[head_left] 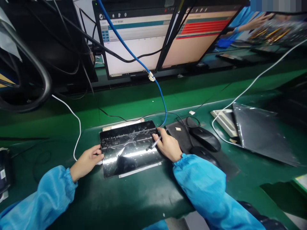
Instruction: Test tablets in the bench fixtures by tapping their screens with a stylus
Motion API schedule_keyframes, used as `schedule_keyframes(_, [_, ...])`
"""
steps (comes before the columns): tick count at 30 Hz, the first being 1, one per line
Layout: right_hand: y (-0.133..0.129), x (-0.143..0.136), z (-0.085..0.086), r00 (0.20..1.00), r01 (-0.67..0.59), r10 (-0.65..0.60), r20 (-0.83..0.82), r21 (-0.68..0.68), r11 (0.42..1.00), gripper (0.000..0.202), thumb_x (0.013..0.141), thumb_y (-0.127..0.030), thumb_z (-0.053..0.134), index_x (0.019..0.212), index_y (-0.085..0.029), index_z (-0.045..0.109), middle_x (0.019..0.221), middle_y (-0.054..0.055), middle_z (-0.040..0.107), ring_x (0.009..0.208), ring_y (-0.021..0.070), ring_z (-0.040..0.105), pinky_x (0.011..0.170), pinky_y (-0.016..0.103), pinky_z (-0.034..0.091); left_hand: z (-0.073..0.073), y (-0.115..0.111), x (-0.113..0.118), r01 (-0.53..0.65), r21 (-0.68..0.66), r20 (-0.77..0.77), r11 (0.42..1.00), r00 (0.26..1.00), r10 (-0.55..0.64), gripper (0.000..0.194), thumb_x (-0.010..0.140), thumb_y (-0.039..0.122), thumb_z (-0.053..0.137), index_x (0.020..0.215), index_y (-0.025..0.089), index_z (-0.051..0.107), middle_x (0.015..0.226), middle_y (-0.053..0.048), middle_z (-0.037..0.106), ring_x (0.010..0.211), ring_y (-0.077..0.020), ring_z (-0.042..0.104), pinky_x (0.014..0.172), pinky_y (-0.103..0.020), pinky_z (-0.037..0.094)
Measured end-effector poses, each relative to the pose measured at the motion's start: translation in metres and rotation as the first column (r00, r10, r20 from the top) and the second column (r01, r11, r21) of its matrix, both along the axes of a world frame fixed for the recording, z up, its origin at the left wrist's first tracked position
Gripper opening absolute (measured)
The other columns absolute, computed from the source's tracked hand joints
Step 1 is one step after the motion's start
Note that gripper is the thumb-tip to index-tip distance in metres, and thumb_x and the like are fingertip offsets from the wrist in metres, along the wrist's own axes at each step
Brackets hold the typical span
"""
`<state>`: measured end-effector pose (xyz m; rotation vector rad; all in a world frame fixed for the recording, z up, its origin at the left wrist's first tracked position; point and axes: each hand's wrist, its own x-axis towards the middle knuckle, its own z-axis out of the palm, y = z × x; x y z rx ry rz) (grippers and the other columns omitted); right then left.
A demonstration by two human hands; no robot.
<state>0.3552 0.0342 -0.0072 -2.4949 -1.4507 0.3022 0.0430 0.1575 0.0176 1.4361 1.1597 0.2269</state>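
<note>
Green matting is covering the bench (134, 198) from the near edge right back to the screens. Nearest us, two blue sleeves are reaching in. The left hand (86, 161) is resting against the left edge of the tablet (129, 148), fingers loosely curled and touching its corner, gripping nothing. The tablet is lying flat in the middle of the bench, its dark glass wrapped in shiny film and catching the light. The right hand (168, 146) is sitting at the tablet's right edge, fingers pinched around a stylus (153, 144) whose tip is pointing onto the screen. Just right of that hand, a black mouse (205, 138) is lying on a dark mouse pad (206, 153). A blue cable (134, 57) is running from above down to the tablet's far right corner, and a white cable (77, 127) is looping off to the left. Further right, another dark device in a glossy bag (261, 134) is lying well apart. At the back, two monitors (136, 44) are glowing, and beyond them another person's hand (256, 22) is working at a far station.
</note>
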Motion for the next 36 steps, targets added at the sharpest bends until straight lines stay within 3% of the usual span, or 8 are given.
schedule_keyframes(3, [-0.001,-0.001,0.002,1.0,-0.009,0.009,0.015,-0.003,1.0,0.036,0.098,-0.038,0.038,0.126,-0.016,0.044,0.099,0.011,0.071,0.087,0.0295,0.068,0.063,0.03,0.04,-0.001,0.0,0.0,0.009,-0.06,-0.012,0.998,1.0,-0.01,0.08,0.059,0.051,0.069,0.12,0.006,0.044,0.082,0.002,0.046,0.07,-0.0125,0.05,0.071,-0.031,0.042])
schedule_keyframes(14, [0.001,-0.007,0.013,0.999,-0.01,0.014,0.047,-0.076,0.997,0.035,0.099,-0.039,0.037,0.126,-0.017,0.043,0.101,0.01,0.071,0.088,0.028,0.068,0.062,0.029,0.039,0.007,-0.003,0.004,0.013,-0.025,-0.041,1.0,0.999,-0.014,0.093,0.06,0.051,0.064,0.135,0.011,0.026,0.079,0.005,0.049,0.065,-0.0136,0.054,0.068,-0.032,0.045])
schedule_keyframes(23, [0.003,-0.008,0.015,0.999,-0.026,0.029,0.044,-0.074,0.997,0.034,0.099,-0.038,0.035,0.124,-0.017,0.044,0.097,0.011,0.071,0.085,0.0292,0.069,0.063,0.032,0.044,-0.006,0.002,-0.002,0.025,0.006,0.007,1.0,1.0,-0.025,0.094,0.064,0.046,0.067,0.138,0.008,0.023,0.078,0.006,0.048,0.062,-0.0121,0.054,0.064,-0.029,0.044])
schedule_keyframes(27, [0.001,-0.011,0.016,0.996,-0.045,0.053,0.078,-0.099,0.994,0.035,0.099,-0.038,0.034,0.123,-0.017,0.046,0.094,0.012,0.071,0.082,0.0304,0.069,0.062,0.035,0.048,-0.004,-0.002,0.004,0.168,0.168,-0.207,0.971,0.97,-0.132,0.075,0.079,0.034,0.049,0.14,0.002,0.021,0.083,0.0,0.052,0.065,-0.0133,0.056,0.065,-0.029,0.047])
schedule_keyframes(30, [-0.006,-0.006,-0.001,0.992,-0.061,0.069,0.106,-0.072,0.996,0.038,0.097,-0.043,0.033,0.123,-0.019,0.048,0.094,0.013,0.071,0.076,0.0321,0.07,0.061,0.039,0.049,0.007,-0.011,0.009,0.198,0.286,-0.331,0.937,0.939,-0.097,0.071,0.077,0.025,0.055,0.14,0.004,0.03,0.089,-0.006,0.06,0.076,-0.0185,0.061,0.076,-0.033,0.049])
schedule_keyframes(33, [-0.004,0.011,-0.03,0.986,-0.162,0.16,0.039,0.062,0.985,0.038,0.092,-0.047,0.033,0.114,-0.022,0.052,0.09,0.015,0.071,0.071,0.0341,0.069,0.061,0.044,0.051,0.019,-0.025,0.013,0.176,0.47,-0.358,0.865,0.934,0.004,0.085,0.07,0.022,0.07,0.145,0.019,0.029,0.119,-0.013,0.057,0.105,-0.03,0.057,0.091,-0.045,0.043])
schedule_keyframes(34, [-0.001,0.017,-0.038,0.982,-0.188,0.188,0.017,0.144,0.972,0.036,0.091,-0.049,0.034,0.109,-0.026,0.055,0.093,0.015,0.071,0.07,0.0336,0.069,0.062,0.045,0.051,0.021,-0.03,0.014,0.22,0.56,-0.37,0.799,0.929,0.004,0.079,0.073,0.021,0.069,0.143,0.025,0.033,0.13,-0.013,0.052,0.114,-0.0317,0.051,0.095,-0.048,0.04])
schedule_keyframes(36, [0.006,0.029,-0.048,0.968,-0.228,0.248,-0.046,0.263,0.938,0.034,0.087,-0.054,0.035,0.101,-0.032,0.056,0.095,0.014,0.07,0.069,0.034,0.069,0.061,0.047,0.052,0.019,-0.039,0.019,0.412,0.733,-0.464,0.542,0.885,-0.044,0.049,0.086,0.019,0.056,0.134,0.025,0.047,0.142,-0.011,0.043,0.126,-0.0298,0.041,0.101,-0.049,0.037])
